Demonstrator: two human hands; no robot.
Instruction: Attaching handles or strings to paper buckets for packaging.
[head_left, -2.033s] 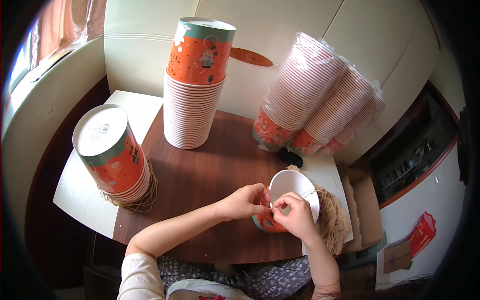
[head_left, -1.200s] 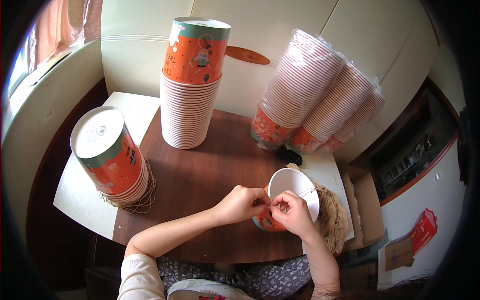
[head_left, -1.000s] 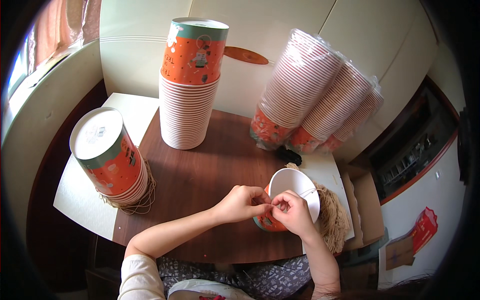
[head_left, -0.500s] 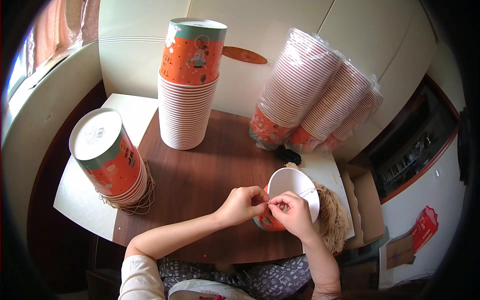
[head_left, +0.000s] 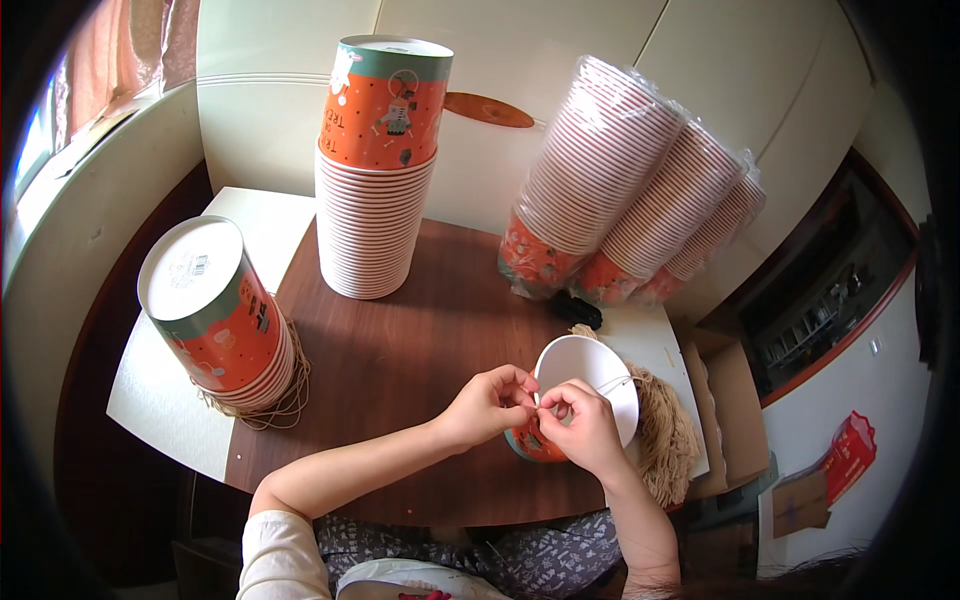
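An orange-printed paper bucket with a white inside stands tilted at the front right of the table, its mouth turned up toward me. A thin string runs from its right rim across the mouth. At the left rim, my left hand is closed in a pinch, thumb against fingers. My right hand pinches too, fingertips nearly touching the left ones, in front of the bucket. A small pale bit, seemingly the string's end, shows between the fingertips; fingers hide most of it. Beside the bucket's right side lies a bundle of beige strings.
An upside-down stack of buckets rises at the back of the brown table. To the left, a shorter upside-down stack has string loops around its base. Plastic-wrapped bucket stacks lean at back right. A cardboard box adjoins the table's right edge.
The left fingers have opened out slightly and shifted at the bucket's rim, and a pale bit now shows between the hands. The bucket and stacks stay in place.
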